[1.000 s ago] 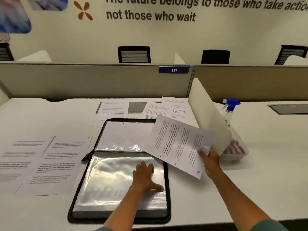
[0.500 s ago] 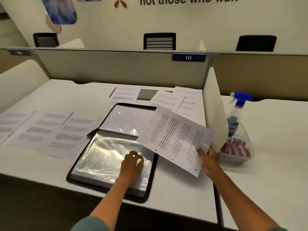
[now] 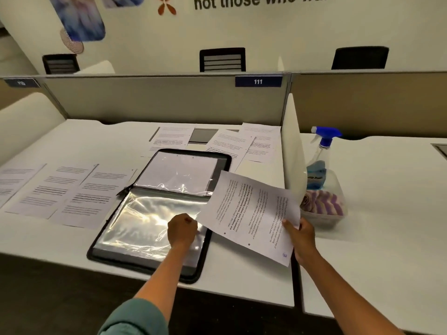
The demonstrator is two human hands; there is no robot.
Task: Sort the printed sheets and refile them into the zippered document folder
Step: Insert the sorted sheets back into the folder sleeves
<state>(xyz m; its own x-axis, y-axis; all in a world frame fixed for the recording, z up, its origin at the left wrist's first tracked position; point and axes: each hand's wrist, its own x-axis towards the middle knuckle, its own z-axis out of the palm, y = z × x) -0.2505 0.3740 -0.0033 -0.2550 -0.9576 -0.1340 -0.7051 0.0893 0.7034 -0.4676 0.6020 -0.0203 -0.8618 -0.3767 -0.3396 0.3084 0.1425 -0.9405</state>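
While curled on the clear sleeve point(image 3: 145, 221) of the open zippered folder point(image 3: 154, 259), left hand point(image 3: 182, 230), fingertips hidden, grasp unclear. Just right of it, right hand point(image 3: 301, 236) pinching a printed sheet point(image 3: 251, 213), text too blurred to read. Beyond the grip, more sheets point(image 3: 242, 146), spray bottle point(image 3: 319, 163), divider label "111" point(image 3: 258, 81).

- The held sheet point(image 3: 254, 213) covers the folder point(image 3: 150, 228)'s 3 o'clock edge.
- Left hand point(image 3: 182, 229): fingers curl out of sight; its grip on the sleeve is probably a pinch.
- Print on the sheets at 9 o'clock point(image 3: 60, 189) is too blurred to read.
- The wall lettering point(image 3: 263, 2) is cut off at 12 o'clock.
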